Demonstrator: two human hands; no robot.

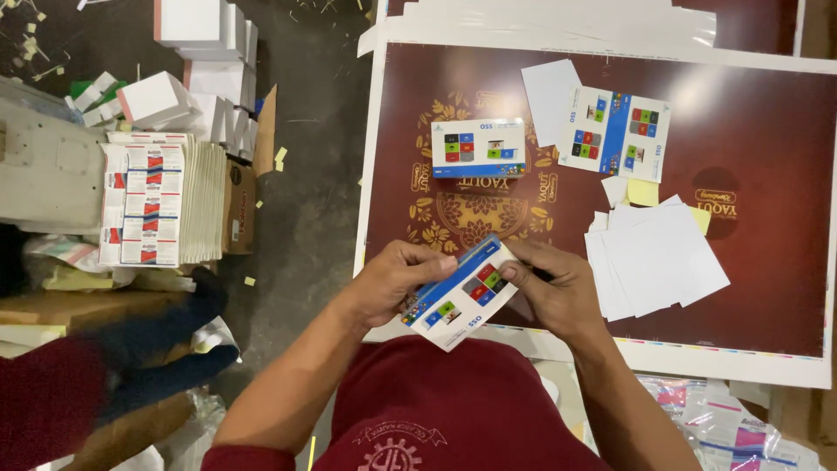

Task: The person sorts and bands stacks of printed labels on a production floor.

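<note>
Both my hands hold a small flat printed carton (464, 292), white with a blue stripe and coloured squares, tilted above the near edge of a large dark red printed sheet (767, 288). My left hand (394, 281) pinches its left end and my right hand (549, 283) grips its right end. A folded box of the same print (479, 149) stands on the sheet farther away. Another flat printed blank (615, 133) lies to its right. A stack of white square cards (656, 260) lies just right of my right hand.
A white sheet (549, 98) and yellow note (643, 192) lie on the red sheet. Left, on the floor, are stacked white boxes (205, 74), a pile of red-and-white printed blanks (144, 205) and a cardboard box (237, 205). Plastic bags (724, 427) lie bottom right.
</note>
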